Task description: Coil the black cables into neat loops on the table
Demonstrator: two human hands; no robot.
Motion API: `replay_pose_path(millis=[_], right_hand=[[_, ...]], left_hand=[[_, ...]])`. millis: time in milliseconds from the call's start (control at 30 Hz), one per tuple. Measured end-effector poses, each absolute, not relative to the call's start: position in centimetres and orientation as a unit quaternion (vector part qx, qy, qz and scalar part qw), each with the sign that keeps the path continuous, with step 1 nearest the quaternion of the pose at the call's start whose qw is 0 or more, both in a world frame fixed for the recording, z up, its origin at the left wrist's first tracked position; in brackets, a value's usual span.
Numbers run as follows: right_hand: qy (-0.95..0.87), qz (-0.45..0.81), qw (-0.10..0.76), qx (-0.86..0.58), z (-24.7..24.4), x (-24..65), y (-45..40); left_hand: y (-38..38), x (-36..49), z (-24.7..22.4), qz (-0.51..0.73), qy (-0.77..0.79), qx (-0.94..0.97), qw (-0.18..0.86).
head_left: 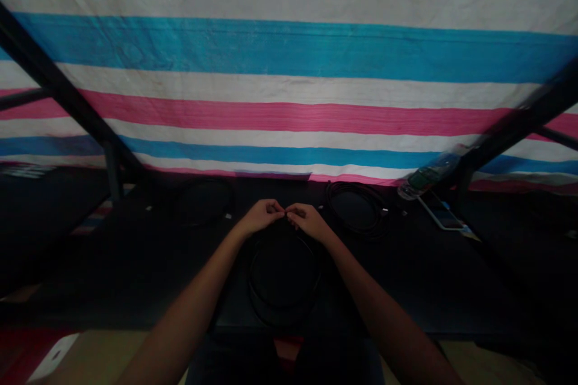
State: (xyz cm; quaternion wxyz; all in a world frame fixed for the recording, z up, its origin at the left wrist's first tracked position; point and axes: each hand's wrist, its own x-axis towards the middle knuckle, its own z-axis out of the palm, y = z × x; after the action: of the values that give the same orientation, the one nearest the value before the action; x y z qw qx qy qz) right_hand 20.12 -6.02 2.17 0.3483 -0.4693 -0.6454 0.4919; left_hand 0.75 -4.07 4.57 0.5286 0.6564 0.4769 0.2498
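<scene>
Black cable loop (280, 307), on worktop (135, 277): top is pinched by fingertips of left hand (263, 215) and right hand (309, 221), presumably so the coil is held together.

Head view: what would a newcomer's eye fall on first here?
First, the striped sheet in pink, white and blue, filling most of the upper half. Then, below it near the centre, the left grip and right grip almost meeting, apparently pinching a looped black cable. Lastly, at right, a tilted clear bottle beside a phone.
</scene>
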Motion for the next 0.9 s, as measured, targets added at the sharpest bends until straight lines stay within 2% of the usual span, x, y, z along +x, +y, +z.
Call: replay_pose_path(millis=[167,333,467,567,733,800,900], right_hand=[[-0.657,0.478,0.34,-0.474,2.4,21.5,-5.7],[-0.688,0.546,0.235,-0.416,3.2,22.1,-5.8],[-0.66,0.63,0.153,-0.381,4.0,23.0,-6.2],[-0.61,0.672,0.185,-0.376,4.1,24.0,-6.2],[-0.56,0.614,0.332,-0.446,3.1,24.4,-5.4],[-0.559,0.6,0.338,-0.462,2.9,24.1,-5.2],[-0.564,0.617,0.296,-0.461,3.0,23.9,-5.4]], left_hand=[[-3.8,-0.9,5.5,0.217,0.495,0.641,0.545],[-3.9,-2.3,6.1,0.068,0.419,0.644,0.637],[-3.8,-3.4,6.5,0.0,0.388,0.644,0.659],[-3.5,-4.2,6.7,0.037,0.401,0.631,0.663],[-3.1,-3.2,5.7,0.144,0.448,0.659,0.586],[-3.2,-1.9,5.1,0.173,0.45,0.685,0.546],[-3.8,-0.3,4.5,0.187,0.425,0.701,0.541]])
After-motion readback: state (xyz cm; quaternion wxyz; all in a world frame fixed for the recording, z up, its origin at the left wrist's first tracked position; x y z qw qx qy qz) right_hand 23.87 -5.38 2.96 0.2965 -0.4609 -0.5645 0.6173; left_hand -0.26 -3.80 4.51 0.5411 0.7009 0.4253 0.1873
